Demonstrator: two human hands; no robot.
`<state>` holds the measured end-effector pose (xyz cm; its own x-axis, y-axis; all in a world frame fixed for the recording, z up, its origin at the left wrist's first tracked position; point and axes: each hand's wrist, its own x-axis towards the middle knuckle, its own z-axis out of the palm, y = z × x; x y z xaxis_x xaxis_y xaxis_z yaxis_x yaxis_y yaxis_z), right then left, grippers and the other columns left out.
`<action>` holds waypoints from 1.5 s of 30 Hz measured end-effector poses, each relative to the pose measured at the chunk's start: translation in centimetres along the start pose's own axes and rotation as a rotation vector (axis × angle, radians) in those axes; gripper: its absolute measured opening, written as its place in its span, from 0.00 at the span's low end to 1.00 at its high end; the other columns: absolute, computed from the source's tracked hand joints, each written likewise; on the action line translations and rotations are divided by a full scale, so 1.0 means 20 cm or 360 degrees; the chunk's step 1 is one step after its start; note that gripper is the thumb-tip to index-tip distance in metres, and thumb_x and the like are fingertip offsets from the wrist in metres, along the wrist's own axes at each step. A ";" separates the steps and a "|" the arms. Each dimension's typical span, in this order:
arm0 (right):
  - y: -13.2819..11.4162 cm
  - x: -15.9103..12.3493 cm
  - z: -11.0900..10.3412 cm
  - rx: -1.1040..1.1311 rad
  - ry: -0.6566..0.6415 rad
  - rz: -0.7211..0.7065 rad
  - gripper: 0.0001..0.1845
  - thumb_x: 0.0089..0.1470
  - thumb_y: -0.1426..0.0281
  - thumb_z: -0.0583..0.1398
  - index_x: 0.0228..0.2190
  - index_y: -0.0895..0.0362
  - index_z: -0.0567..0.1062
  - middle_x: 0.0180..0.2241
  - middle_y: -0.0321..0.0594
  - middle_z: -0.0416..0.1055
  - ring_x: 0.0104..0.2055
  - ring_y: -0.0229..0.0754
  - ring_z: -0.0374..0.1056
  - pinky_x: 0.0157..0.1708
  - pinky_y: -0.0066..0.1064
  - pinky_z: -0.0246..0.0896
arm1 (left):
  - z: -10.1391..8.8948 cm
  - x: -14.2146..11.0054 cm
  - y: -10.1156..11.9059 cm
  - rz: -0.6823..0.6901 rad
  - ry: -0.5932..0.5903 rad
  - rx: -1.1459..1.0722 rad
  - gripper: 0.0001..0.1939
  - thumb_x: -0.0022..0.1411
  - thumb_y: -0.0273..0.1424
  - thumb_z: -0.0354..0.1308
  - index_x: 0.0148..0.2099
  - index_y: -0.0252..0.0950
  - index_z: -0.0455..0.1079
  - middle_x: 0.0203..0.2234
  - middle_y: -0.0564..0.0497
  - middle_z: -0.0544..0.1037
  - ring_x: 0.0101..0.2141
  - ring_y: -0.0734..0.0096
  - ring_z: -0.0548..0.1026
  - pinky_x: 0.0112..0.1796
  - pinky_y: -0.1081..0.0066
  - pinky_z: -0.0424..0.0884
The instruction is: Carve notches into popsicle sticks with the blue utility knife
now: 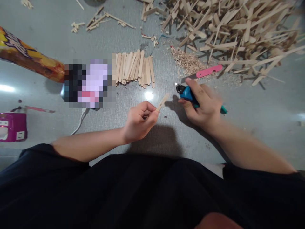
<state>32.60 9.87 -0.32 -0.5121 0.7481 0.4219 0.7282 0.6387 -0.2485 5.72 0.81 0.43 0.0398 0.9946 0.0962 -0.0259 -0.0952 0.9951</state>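
My left hand (143, 119) pinches a short wooden craft stick (163, 101) by its lower end, the free end tilted up to the right. In my right hand (203, 103) is a blue utility knife (187, 93) with a black nose. Its small blade tip points left, apart from the stick. Just beyond the right hand lies a pink-handled knife (207, 71) beside a heap of wood shavings (187, 61). A row of craft sticks (133, 66) lies on the table past my left hand.
A big jumbled pile of craft sticks (228, 31) covers the back right. At left are a blurred phone (95, 82) with a white cable (79, 122), an orange-yellow packet (30, 57) and a purple box (17, 127). Small wood offcuts (95, 22) lie at the back.
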 end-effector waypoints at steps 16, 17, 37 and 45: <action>-0.09 0.02 -0.05 -0.0032 -0.0479 -0.0229 0.37 0.84 0.42 0.51 0.62 0.54 0.87 0.42 0.52 0.89 0.39 0.57 0.84 0.35 0.46 0.68 | 0.02 0.01 -0.01 -0.0088 0.0187 -0.0064 0.13 0.75 0.31 0.70 0.37 0.40 0.71 0.16 0.60 0.73 0.13 0.83 0.62 0.16 0.79 0.58; -0.09 0.02 -0.05 -0.0037 -0.0458 -0.0220 0.35 0.84 0.43 0.51 0.62 0.54 0.87 0.42 0.51 0.89 0.39 0.57 0.84 0.35 0.46 0.68 | 0.02 0.02 -0.01 -0.0067 0.0190 -0.0037 0.13 0.74 0.30 0.70 0.36 0.40 0.71 0.16 0.60 0.73 0.13 0.83 0.62 0.16 0.79 0.57; -0.08 0.01 -0.02 -0.0101 -0.0098 -0.0014 0.19 0.75 0.57 0.60 0.54 0.53 0.84 0.40 0.49 0.85 0.37 0.56 0.79 0.36 0.46 0.68 | 0.03 0.00 -0.04 -0.0071 0.0290 -0.0262 0.17 0.79 0.42 0.72 0.39 0.41 0.72 0.16 0.60 0.71 0.14 0.80 0.64 0.18 0.77 0.63; -0.08 0.11 -0.06 0.0030 -0.0182 0.0111 0.08 0.62 0.64 0.62 0.41 0.49 0.82 0.36 0.47 0.84 0.38 0.56 0.78 0.36 0.44 0.65 | 0.04 -0.06 -0.12 0.0245 0.0190 -0.0262 0.17 0.87 0.49 0.61 0.50 0.42 0.71 0.20 0.62 0.67 0.17 0.80 0.60 0.19 0.77 0.56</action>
<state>30.80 10.30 2.13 -0.5099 0.8058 0.3013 0.7558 0.5869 -0.2905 6.57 -0.26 -2.07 -0.0949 0.9678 0.2331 -0.1854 -0.2472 0.9510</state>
